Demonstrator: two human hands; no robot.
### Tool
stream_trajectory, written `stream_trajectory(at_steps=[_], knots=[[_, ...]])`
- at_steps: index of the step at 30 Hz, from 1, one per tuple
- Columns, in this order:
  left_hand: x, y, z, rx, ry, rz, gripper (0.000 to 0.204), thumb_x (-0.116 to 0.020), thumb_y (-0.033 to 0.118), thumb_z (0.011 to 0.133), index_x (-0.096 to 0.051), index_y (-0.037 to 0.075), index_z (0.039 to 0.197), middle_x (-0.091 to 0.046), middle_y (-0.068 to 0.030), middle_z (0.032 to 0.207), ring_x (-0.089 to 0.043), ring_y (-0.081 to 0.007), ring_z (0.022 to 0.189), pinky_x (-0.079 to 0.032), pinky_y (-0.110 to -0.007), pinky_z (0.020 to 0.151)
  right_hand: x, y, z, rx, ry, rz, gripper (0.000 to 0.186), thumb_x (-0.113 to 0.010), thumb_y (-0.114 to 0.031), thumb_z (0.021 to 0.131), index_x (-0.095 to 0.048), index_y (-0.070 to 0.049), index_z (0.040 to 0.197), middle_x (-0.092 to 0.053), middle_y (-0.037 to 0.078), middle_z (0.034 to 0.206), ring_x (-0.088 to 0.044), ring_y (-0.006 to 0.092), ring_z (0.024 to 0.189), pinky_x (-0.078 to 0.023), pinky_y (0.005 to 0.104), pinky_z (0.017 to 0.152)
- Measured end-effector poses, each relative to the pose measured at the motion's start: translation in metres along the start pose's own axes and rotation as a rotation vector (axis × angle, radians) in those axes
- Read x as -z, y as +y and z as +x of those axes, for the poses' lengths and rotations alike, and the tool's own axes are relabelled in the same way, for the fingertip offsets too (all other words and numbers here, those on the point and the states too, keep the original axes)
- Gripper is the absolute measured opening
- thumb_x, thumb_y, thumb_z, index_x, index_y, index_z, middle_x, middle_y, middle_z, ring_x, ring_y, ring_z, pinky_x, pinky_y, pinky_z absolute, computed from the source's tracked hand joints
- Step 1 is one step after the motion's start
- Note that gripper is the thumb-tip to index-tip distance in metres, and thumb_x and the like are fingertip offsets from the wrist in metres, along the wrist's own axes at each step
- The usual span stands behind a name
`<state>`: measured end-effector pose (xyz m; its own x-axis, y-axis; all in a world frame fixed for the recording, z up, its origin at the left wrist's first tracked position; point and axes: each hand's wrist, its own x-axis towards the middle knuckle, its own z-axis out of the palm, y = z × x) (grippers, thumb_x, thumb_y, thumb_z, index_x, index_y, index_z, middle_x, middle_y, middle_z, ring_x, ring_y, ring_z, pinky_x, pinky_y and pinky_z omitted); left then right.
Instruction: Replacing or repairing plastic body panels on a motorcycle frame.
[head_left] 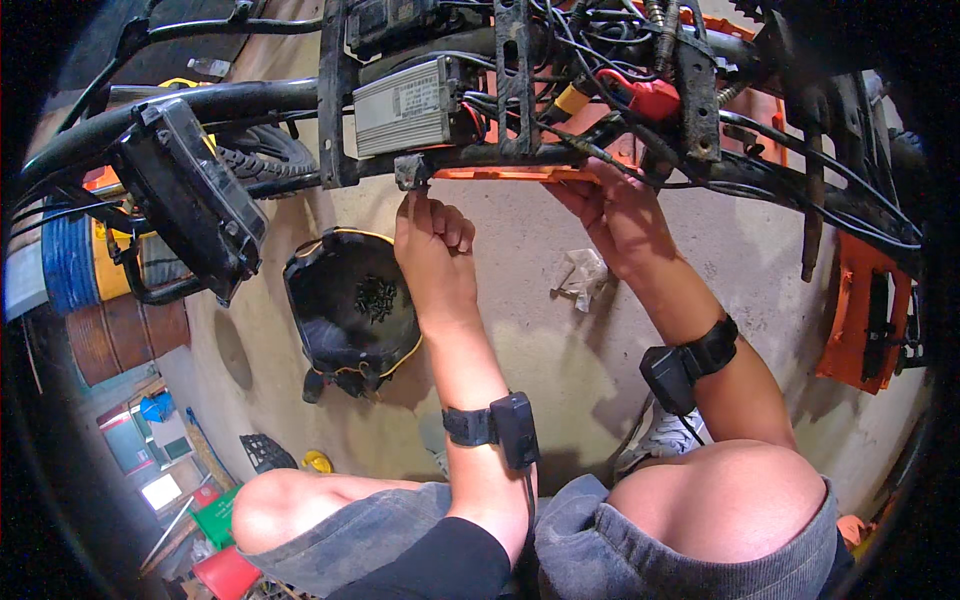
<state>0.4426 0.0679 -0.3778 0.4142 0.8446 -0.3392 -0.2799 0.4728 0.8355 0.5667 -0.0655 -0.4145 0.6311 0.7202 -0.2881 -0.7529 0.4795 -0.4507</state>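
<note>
A black metal vehicle frame spans the upper part of the head view. Below its crossbar, my left hand is raised with fingers curled, the fingertips up at a small dark block on the bar. What those fingers hold, if anything, is hidden. To the right, my right hand reaches up beneath the frame. Its fingers are closed at the lower edge of an orange panel, and the frame and cables partly cover the fingertips.
A black tub holding small dark screws stands on the floor left of my left forearm. Crumpled clear plastic lies between my arms. Above are a silver controller box and loose cables. Another orange part stands far right.
</note>
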Motion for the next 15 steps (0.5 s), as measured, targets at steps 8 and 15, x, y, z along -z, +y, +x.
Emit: stream_trajectory(at_steps=[8, 15], knots=[[-0.009, -0.001, -0.003, 0.014, -0.011, 0.105, 0.021, -0.056, 0.03, 0.09, -0.05, 0.01, 0.089, -0.033, 0.0038, 0.062, -0.029, -0.0078, 0.049, -0.025, -0.024, 0.046, 0.0, 0.001, -0.001, 0.021, -0.016, 0.008, 0.028, -0.046, -0.01, 0.091, -0.054, 0.006, 0.112, -0.06, 0.017, 0.112, -0.06, 0.025, 0.104, -0.045, 0.04, 0.097], [0.009, -0.019, -0.011, 0.274, 0.123, -0.304, 0.018, -0.048, 0.023, 0.093, -0.052, 0.005, 0.093, -0.048, -0.002, 0.075, -0.041, -0.0125, 0.06, -0.035, -0.026, 0.055, -0.005, 0.001, -0.001, 0.005, -0.015, -0.023, 0.031, -0.047, -0.013, 0.091, -0.052, 0.007, 0.115, -0.059, 0.017, 0.114, -0.059, 0.025, 0.104, -0.045, 0.039, 0.098]])
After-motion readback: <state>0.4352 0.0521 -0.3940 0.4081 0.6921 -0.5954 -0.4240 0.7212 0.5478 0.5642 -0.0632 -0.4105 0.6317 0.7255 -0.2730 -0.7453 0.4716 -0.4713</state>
